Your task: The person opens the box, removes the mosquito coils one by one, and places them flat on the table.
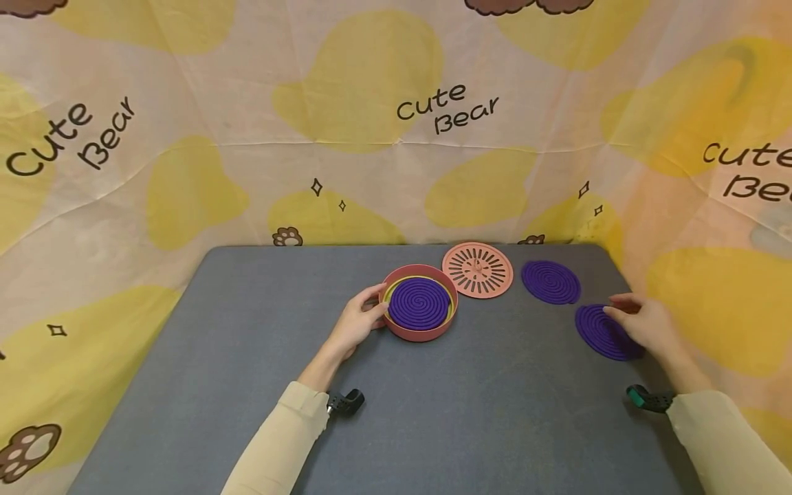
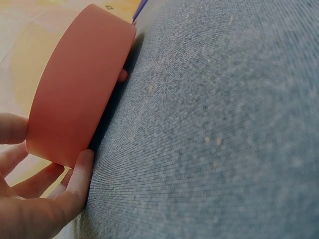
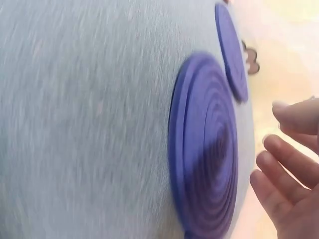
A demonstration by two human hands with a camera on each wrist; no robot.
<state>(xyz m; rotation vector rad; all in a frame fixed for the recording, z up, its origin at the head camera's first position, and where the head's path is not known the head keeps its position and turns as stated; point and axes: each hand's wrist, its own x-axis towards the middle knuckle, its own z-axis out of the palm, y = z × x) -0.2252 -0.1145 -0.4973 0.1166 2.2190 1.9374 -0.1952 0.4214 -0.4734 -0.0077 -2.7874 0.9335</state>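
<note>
The nearer loose purple coil point(image 1: 599, 333) lies flat on the worktop point(image 1: 495, 412), below the right hand point(image 1: 646, 326) and reaching out to that hand's left; from here I see its grip part-way spread, with nothing in it. Being round, the coil shows no long axis. The left hand point(image 1: 357, 315) is much farther off, its grip holding the side of the red dish point(image 1: 419, 335)

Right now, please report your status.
Left hand grips reddish container. Right hand over nearer purple coil, not touching it. No obstruction visible between them.
</note>
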